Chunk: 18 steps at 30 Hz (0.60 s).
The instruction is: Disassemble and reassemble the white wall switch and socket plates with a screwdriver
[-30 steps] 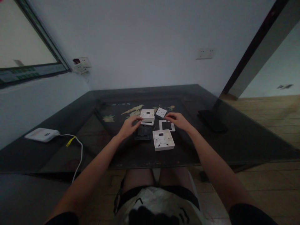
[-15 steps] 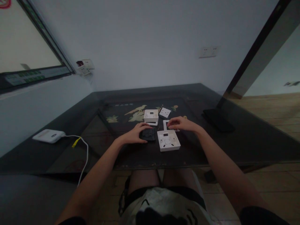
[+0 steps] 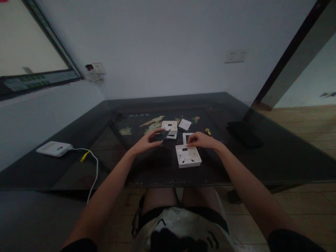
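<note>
My left hand [image 3: 149, 141] grips a socket panel [image 3: 162, 135] by its edges, thumb below and fingers above. The panel is tilted off the table, its dark back showing with a pale edge. My right hand [image 3: 201, 139] is closed in a pinch at the far edge of a white mounting box [image 3: 187, 161]; what its fingertips hold, if anything, is hidden. That box lies open side up near the table's front. Behind it a white frame [image 3: 184, 137] is partly covered by my right hand. A second white box [image 3: 169, 124] stands farther back, beside another socket panel [image 3: 184, 124].
On the dark table [image 3: 147, 175] a white device [image 3: 54, 149] with a cable lies at the left. A small yellow-and-black item [image 3: 208, 131] is beyond my right hand, and a black flat object [image 3: 244, 133] lies at the right. Wall sockets [image 3: 235, 56] are behind.
My left hand has lifted the socket panel from the table and tilted it, moving it back and slightly left. My right hand has shifted a little toward the near white box.
</note>
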### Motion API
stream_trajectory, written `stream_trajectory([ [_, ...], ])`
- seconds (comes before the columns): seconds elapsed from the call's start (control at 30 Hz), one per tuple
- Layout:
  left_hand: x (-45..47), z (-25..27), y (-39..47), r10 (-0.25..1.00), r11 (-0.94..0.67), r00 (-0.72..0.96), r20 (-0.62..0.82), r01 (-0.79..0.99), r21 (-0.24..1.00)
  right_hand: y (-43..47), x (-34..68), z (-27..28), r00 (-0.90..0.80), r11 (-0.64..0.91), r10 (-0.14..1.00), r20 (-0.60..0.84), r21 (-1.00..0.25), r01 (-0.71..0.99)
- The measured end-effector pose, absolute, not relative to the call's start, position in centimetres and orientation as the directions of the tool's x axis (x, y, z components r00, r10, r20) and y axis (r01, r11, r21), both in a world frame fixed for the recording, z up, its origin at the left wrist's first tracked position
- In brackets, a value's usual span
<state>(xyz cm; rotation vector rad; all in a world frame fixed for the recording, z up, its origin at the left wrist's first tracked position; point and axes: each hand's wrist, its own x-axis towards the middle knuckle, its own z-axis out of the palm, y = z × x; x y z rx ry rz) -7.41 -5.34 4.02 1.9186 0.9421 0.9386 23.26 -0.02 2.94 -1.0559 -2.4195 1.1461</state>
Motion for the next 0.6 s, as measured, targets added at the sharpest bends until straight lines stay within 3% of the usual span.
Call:
stream_trajectory([
  [0.1,-7.3,3.7,-5.2,0.919,-0.114,0.378,0.113,-0.018,0.993,0.0,23.0,2.6,-0.693,0.46,0.721,-0.026,-0.729,0.507],
  [0.23,-6.9,3.2,-5.3,0.902,0.176,0.425,-0.073,-0.208,0.962,-0.4,22.3,2.7,-0.678,0.517,0.733,0.058,-0.695,0.499],
  [0.6,-6.2,4.0,-6.3,0.927,0.058,0.375,-0.014,-0.105,0.993,-1.4,21.3,3.1,-0.688,0.566,0.719,0.098,-0.656,0.499],
])
